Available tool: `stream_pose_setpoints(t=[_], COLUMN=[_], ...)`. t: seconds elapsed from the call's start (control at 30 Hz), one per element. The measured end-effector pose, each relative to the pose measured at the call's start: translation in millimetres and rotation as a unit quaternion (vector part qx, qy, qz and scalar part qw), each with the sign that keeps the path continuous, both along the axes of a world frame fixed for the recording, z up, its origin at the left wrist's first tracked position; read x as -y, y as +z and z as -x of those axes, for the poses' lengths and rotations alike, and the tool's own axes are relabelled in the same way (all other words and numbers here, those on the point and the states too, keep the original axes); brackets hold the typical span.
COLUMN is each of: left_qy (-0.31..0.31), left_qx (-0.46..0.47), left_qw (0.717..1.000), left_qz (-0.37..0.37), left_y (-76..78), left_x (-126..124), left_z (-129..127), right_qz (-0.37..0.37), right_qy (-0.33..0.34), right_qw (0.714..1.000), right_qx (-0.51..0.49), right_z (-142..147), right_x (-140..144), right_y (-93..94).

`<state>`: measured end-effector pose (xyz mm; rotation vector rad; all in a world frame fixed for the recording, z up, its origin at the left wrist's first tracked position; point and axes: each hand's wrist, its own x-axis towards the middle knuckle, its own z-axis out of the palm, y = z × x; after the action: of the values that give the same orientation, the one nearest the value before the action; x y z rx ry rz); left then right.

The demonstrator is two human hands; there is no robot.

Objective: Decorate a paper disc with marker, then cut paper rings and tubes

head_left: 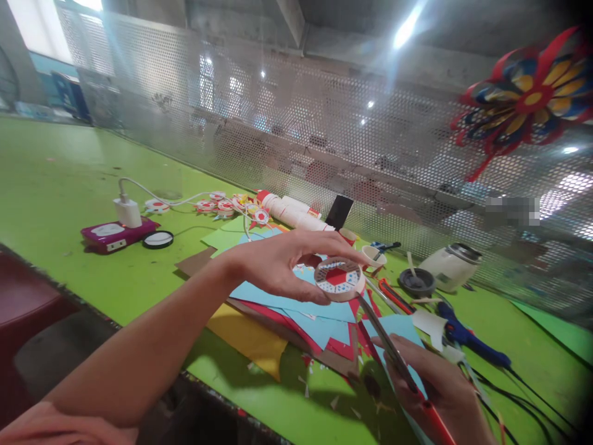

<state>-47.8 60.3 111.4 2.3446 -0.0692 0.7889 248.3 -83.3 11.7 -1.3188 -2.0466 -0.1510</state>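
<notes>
Head view: the left hand (282, 262) pinches a small round piece (340, 280) by its rim between thumb and fingers, spread about as wide as the piece itself. It is held up above the blue paper (269, 292), its red centre and blue-speckled panels facing the wearer. The right hand (433, 380) is closed around a slim metal tool (393, 347) with a red handle, the tip at the near right rim; whether it touches, I cannot tell. The step in hand looks like fine work on that edge; the next move, I judge, calls for a steady left pinch and a light, exact tip. Paper scraps (334, 403) lie on the green table (83, 161) below, and a blue glue gun (479, 346) rests beyond the right hand.
</notes>
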Motion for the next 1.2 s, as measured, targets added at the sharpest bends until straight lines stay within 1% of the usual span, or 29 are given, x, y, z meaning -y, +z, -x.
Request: stream_pose_setpoints(t=[0.07, 0.13, 0.23, 0.3, 0.4, 0.47, 0.53, 0.63, 0.77, 0.83, 0.97, 1.1, 1.2], left_qy=[-0.001, -0.008, -0.03, -0.047, -0.066, -0.061, -0.041, 0.014, 0.096, 0.117, 0.129, 0.124, 0.117], left_qx=[-0.002, -0.002, 0.017, 0.036, 0.065, 0.08, 0.082, 0.077, 0.098, 0.11, 0.124, 0.135, 0.132], left_qw=[0.999, 0.993, 0.971, 0.954, 0.936, 0.934, 0.941, 0.956, 0.964, 0.965, 0.963, 0.961, 0.963], left_qz=[0.049, 0.12, 0.237, 0.293, 0.34, 0.344, 0.326, 0.283, 0.227, 0.208, 0.204, 0.208, 0.205], left_y=[-3.7, -7.5, -13.1, -16.6, -21.1, -23.7, -26.4, -30.3, -34.7, -36.4, -38.0, -38.2, -39.7], left_x=[-2, -4, -7, -9, -9, -7, -5, 0, 6, 7, 8, 9, 10], left_z=[-2, -5, -11, -17, -25, -29, -32, -36, -41, -43, -46, -48, -50], right_qz=[0.032, 0.057, 0.081, 0.068, 0.025, 0.018, 0.002, -0.043, -0.044, -0.068, -0.085, -0.066, -0.068], right_qy=[0.017, 0.04, 0.072, 0.075, 0.051, 0.045, 0.034, 0.001, -0.015, -0.023, -0.045, -0.045, -0.039], right_qw=[0.999, 0.997, 0.994, 0.994, 0.997, 0.998, 0.999, 0.999, 0.998, 0.996, 0.992, 0.995, 0.995], right_qx=[0.019, 0.019, -0.014, -0.037, -0.045, -0.028, -0.01, 0.011, 0.04, 0.06, 0.084, 0.065, 0.064], right_z=[-2, -1, 7, 13, 16, 14, 11, 8, 6, 3, -1, 3, 8], right_x=[-1, -3, -6, -8, -8, -7, -7, -6, -5, -5, -5, -4, -4], right_y=[0.4, 3.0, 8.7, 11.0, 10.7, 9.0, 7.3, 5.5, 1.5, -2.5, -8.1, -4.7, -1.6])
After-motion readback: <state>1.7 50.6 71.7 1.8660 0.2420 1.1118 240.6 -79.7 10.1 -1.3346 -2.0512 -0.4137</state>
